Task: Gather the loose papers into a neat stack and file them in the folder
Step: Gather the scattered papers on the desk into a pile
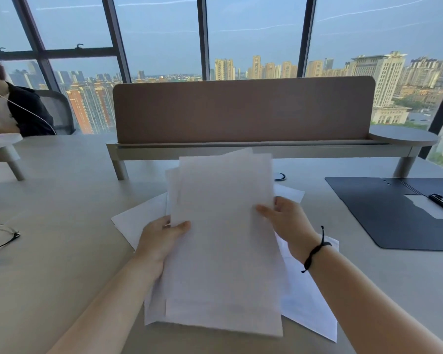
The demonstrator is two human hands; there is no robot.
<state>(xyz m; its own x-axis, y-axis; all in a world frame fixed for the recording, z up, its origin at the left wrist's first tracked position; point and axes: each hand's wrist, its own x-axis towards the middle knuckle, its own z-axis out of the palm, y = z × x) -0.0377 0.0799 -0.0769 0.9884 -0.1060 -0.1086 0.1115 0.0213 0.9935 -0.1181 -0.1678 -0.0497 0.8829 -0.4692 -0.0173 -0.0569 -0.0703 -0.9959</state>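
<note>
Between both hands (161, 238), papers (223, 251) lengthwise, away.

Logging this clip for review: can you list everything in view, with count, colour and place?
Held papers: several sheets, white, raised over the desk centre, edges uneven.
Loose papers: a few, white, flat on the desk under the held ones.
Folder: one, dark blue, open on the right, clip and white sheet inside.
Desk: one, light grey.
Divider screen: one, brown, on a raised shelf at the back.
Glasses: one pair, dark-framed, left edge.
Cable port: one, round, behind the papers.
Seated person: one, dark top, far left.
Windows: city view behind.
Left hand: grips the stack's left edge.
Right hand: grips the right edge; black wrist cord.
</note>
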